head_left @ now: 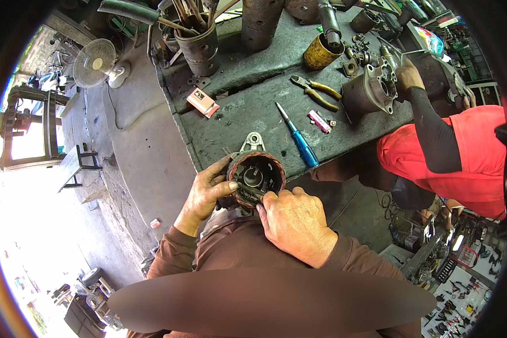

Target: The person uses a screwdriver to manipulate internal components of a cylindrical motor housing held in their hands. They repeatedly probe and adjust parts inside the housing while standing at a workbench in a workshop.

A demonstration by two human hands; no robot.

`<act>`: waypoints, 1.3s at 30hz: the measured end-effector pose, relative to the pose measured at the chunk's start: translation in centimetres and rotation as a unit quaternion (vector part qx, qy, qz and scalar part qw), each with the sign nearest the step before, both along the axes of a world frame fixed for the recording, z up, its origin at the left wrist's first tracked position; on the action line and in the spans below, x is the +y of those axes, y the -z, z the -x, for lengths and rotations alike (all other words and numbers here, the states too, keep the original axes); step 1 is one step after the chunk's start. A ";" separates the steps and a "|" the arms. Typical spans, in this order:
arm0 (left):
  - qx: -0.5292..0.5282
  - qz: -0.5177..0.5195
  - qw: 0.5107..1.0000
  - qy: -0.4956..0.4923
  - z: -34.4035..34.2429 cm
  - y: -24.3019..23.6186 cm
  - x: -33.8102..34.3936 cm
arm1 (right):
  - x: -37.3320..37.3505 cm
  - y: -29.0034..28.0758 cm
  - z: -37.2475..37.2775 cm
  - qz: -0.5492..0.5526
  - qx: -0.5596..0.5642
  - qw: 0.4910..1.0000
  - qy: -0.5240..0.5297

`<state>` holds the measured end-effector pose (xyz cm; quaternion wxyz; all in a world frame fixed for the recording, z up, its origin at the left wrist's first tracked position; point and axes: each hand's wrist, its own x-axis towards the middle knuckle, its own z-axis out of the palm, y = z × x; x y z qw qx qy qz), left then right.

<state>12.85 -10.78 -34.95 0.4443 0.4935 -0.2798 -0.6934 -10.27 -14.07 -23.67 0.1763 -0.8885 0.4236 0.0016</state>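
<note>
An alternator housing (pixel 254 142) with a ring of copper windings (pixel 276 168) rests at the front edge of the workbench, its open end toward me. My left hand (pixel 207 194) is closed around its left side, thumb over the rim. At the lower right of the rim is my right hand (pixel 298 219), fingers curled and pressed together. A dark piece lies inside the ring by those fingertips; whether they grip it is hidden. A blue-handled screwdriver (pixel 302 143) lies on the bench to the right, beyond it pliers (pixel 316 92) with yellow-and-black handles.
A red-and-white box (pixel 203 102) and a pink packet (pixel 320 121) lie on the workbench (pixel 236 115). Behind stand a can of sticks (pixel 198 53) and a yellow can (pixel 323 53). A metal housing (pixel 366 93) sits at right, beside a co-worker in red (pixel 473 146) reaching over the bench.
</note>
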 end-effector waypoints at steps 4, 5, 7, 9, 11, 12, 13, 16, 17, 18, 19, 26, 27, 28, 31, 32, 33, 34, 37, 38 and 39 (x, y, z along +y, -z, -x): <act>0.006 0.002 1.000 0.005 -0.2 0.1 -0.1 | -1.2 0.0 0.4 -0.023 -0.006 0.999 -0.040; 0.013 0.002 1.000 0.003 -0.2 0.1 -0.2 | -1.7 0.1 0.5 -0.020 -0.011 0.998 -0.053; -0.012 0.013 1.000 0.011 -0.2 0.2 -0.4 | -2.7 0.1 0.5 -0.026 -0.001 0.996 -0.089; -0.017 0.019 1.000 0.016 -0.2 0.3 -0.6 | -3.8 0.2 0.5 -0.039 0.029 0.990 -0.136; -0.004 0.019 1.000 0.014 -0.3 0.2 -0.4 | -4.9 0.2 0.5 -0.034 0.049 0.981 -0.183; -0.017 0.023 0.999 0.022 -0.4 0.1 -0.5 | -5.5 0.2 0.6 -0.030 0.050 0.976 -0.208; -0.031 0.027 0.999 0.028 -0.5 0.1 -0.5 | -6.0 0.1 0.7 -0.027 0.050 0.971 -0.234; -0.040 0.024 0.999 0.021 -0.3 -0.1 -0.5 | -7.6 -0.1 0.6 -0.024 0.081 0.951 -0.297; -0.040 0.021 0.999 0.011 -0.1 -0.1 -0.6 | -8.2 -0.2 0.5 -0.020 0.094 0.943 -0.319; -0.058 0.013 0.998 0.011 -0.1 -0.1 -0.7 | -8.6 -0.1 0.4 -0.019 0.094 0.939 -0.330; -0.041 0.025 0.999 0.007 -0.1 -0.1 -0.7 | -9.2 0.0 0.3 -0.004 0.077 0.934 -0.348; -0.081 0.037 0.996 0.001 0.2 0.3 -0.2 | -11.5 0.9 -0.4 -0.019 0.039 0.918 -0.394; -0.076 0.032 0.997 -0.002 0.4 0.3 -0.1 | -11.7 0.8 -0.7 -0.014 0.038 0.913 -0.407; -0.074 0.033 0.997 -0.006 0.5 0.3 -0.1 | -12.0 0.7 -1.1 -0.008 0.037 0.908 -0.418; -0.098 0.024 0.995 -0.006 0.6 0.0 -0.1 | -12.9 0.0 -2.8 0.015 0.025 0.885 -0.465; -0.122 0.014 0.992 -0.004 0.7 -0.1 0.0 | -13.2 -0.3 -3.5 0.022 0.021 0.875 -0.482; -0.117 0.021 0.993 -0.005 0.7 -0.2 0.0 | -13.4 -0.5 -4.2 0.026 0.021 0.869 -0.494; -0.125 0.025 0.992 -0.005 0.8 -0.2 0.0 | -13.6 -0.7 -4.9 0.031 0.020 0.863 -0.504; -0.136 0.023 0.990 0.005 0.5 -0.3 0.2 | -13.7 -1.0 -6.8 0.027 0.015 0.854 -0.519; -0.133 0.029 0.991 0.001 0.5 -0.3 0.3 | -13.6 -1.0 -7.3 0.032 0.027 0.854 -0.518; -0.134 0.040 0.990 -0.002 0.5 -0.2 0.4 | -13.6 -1.0 -7.5 0.036 0.037 0.855 -0.517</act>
